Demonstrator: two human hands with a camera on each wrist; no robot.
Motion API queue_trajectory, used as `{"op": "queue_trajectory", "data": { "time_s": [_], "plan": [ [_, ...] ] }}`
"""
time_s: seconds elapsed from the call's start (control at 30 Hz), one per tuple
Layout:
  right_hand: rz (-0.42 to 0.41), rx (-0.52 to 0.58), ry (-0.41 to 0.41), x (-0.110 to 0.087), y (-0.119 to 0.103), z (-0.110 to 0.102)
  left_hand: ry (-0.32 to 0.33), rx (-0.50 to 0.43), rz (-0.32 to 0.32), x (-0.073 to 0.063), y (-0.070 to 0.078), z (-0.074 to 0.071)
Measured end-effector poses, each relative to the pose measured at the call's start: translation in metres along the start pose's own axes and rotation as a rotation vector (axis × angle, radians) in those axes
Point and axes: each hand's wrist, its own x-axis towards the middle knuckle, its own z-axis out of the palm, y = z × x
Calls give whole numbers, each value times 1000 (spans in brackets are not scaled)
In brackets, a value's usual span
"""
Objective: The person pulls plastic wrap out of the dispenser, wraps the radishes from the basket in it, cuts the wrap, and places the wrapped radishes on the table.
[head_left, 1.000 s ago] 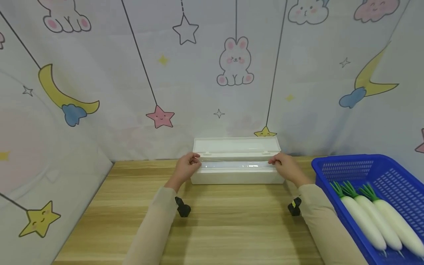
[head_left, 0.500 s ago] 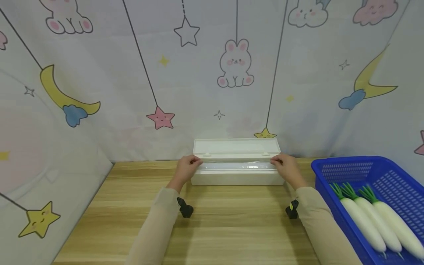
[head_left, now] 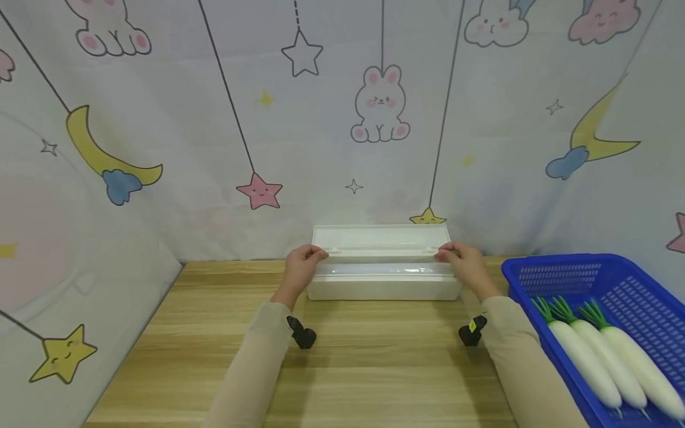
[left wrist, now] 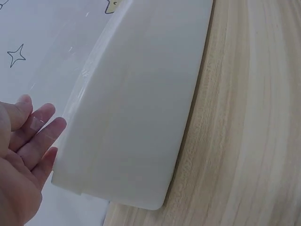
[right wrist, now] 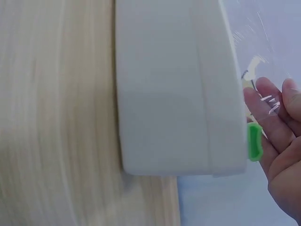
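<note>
I log the left hand (head_left: 301, 271) and right hand (head_left: 467, 268) pinching clear film (right wrist: 256, 47) at opposite sides (presumably for even tension) by the open white box (head_left: 382, 290).

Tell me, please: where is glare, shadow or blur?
Head view: glare inside the white box, soft shadows on the wooden table; left wrist view: thin glints on the clear film; right wrist view: film glints too, table grain blurred.
</note>
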Motion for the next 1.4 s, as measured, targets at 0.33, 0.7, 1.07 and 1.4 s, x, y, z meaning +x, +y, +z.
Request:
{"op": "queue_trajectory", "data": {
  "time_s": [0.33,0.7,1.07,1.4],
  "plan": [
    [9,137,-19,6,-17,-9,-43,-171,0,3,12,-9],
    [-6,157,-3,10,-40,-23,-26,-170,45,11,36,-16],
    [-2,135,41,12,-61,-36,-18,-188,57,12,60,-24],
    [-36,177,79,16,-81,-50,-3,-197,74,17,84,-33]
  ]
}}
